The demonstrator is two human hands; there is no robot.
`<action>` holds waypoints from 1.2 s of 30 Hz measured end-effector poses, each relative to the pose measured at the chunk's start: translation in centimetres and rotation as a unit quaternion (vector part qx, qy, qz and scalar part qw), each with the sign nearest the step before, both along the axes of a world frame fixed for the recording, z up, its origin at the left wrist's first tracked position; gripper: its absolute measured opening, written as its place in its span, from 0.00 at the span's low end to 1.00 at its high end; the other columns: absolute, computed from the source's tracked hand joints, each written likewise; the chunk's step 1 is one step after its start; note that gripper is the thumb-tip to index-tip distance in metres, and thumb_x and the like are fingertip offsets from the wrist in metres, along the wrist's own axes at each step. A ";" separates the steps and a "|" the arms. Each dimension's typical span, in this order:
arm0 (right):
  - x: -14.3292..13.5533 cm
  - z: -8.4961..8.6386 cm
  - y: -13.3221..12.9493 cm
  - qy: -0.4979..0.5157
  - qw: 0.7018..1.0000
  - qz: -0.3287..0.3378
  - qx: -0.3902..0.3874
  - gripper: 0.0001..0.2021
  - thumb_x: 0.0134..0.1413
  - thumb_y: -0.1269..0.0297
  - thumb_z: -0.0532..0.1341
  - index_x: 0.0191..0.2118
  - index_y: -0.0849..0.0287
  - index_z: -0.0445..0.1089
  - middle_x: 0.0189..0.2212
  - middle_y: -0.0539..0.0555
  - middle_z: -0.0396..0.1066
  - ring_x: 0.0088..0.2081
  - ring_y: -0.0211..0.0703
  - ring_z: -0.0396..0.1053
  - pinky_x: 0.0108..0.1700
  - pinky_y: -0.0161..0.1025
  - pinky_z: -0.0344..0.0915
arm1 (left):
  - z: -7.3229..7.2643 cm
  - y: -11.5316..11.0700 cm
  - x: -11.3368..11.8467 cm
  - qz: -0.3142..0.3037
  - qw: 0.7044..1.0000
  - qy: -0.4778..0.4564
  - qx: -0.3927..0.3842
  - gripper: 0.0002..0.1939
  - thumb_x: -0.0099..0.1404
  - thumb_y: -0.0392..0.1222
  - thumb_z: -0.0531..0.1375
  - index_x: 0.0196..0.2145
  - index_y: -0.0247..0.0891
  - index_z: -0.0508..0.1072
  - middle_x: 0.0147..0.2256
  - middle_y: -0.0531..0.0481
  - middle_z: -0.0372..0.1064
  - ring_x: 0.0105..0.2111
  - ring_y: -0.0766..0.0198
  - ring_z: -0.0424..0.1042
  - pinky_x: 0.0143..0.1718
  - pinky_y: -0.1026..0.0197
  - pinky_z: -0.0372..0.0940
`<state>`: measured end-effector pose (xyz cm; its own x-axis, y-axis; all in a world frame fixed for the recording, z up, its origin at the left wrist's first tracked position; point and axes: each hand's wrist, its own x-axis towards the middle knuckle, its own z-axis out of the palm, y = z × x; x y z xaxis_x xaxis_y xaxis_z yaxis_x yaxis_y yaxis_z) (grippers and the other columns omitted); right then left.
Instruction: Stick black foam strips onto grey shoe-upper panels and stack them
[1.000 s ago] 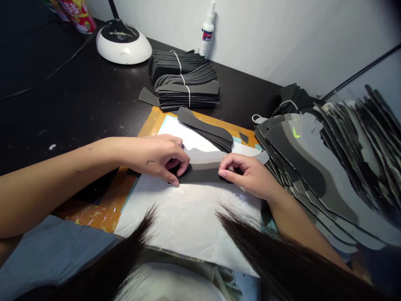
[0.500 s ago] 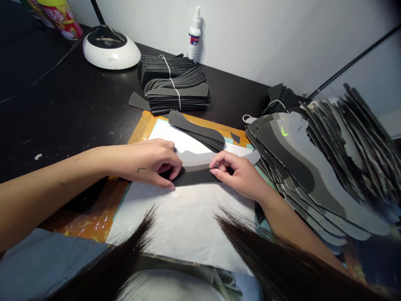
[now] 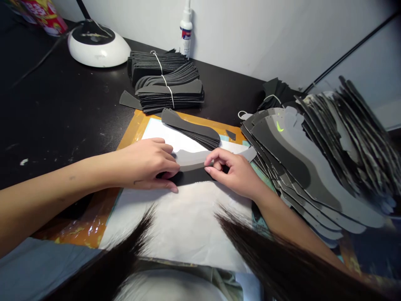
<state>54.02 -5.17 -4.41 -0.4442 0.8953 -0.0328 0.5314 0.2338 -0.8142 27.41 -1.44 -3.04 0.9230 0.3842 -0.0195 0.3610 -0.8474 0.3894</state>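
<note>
- Head view: the left hand is lying flat over the left end of a long dark-grey cut strip, its fingers pressed together and holding that strip down on the white paper sheet.
- The right hand is resting on the strip's right end, its fingers pinching the edge where a lighter grey curved piece is lying partly over the dark strip, the two pieces touching along their length.
- Both pieces are sitting in the middle of the paper sheet, which is covering an orange-edged mat on the black bench.
- As a judgement, the pairing looks mid-way: the pieces are overlapped but both hands are pressing on them.
- A loose fan of dark strips is lying just behind the hands, with tied bundles of black cut pieces further back, seemingly waiting.
- A large overlapping stack of grey shoe panels is spreading to the right.
- A white glue bottle and a white round lamp base are standing near the wall.
</note>
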 end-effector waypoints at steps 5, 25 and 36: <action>-0.1 0.1 0.0 -0.002 1.000 0.002 -0.005 0.03 0.56 0.70 0.60 0.36 0.55 0.68 0.20 0.43 0.59 0.24 0.34 0.57 0.29 0.33 0.53 | 0.3 -0.1 0.4 -0.034 0.999 -0.016 -0.018 0.13 0.68 0.49 0.60 0.28 0.42 0.68 0.26 0.49 0.70 0.32 0.56 0.64 0.37 0.55 0.51; 0.1 0.2 0.2 0.012 1.000 0.020 0.010 0.05 0.54 0.74 0.60 0.35 0.58 0.70 0.20 0.43 0.58 0.23 0.33 0.56 0.28 0.32 0.53 | 0.0 -0.1 0.2 -0.040 0.995 -0.054 -0.075 0.04 0.69 0.38 0.59 0.42 0.41 0.72 0.30 0.50 0.67 0.33 0.60 0.64 0.37 0.62 0.55; -0.2 -0.1 0.1 0.008 0.999 0.011 0.030 0.08 0.53 0.76 0.59 0.36 0.58 0.72 0.21 0.43 0.58 0.24 0.33 0.57 0.29 0.33 0.53 | -0.9 -0.6 0.5 -0.001 0.998 -0.063 -0.017 0.11 0.70 0.49 0.60 0.40 0.39 0.69 0.26 0.53 0.64 0.29 0.62 0.62 0.32 0.62 0.54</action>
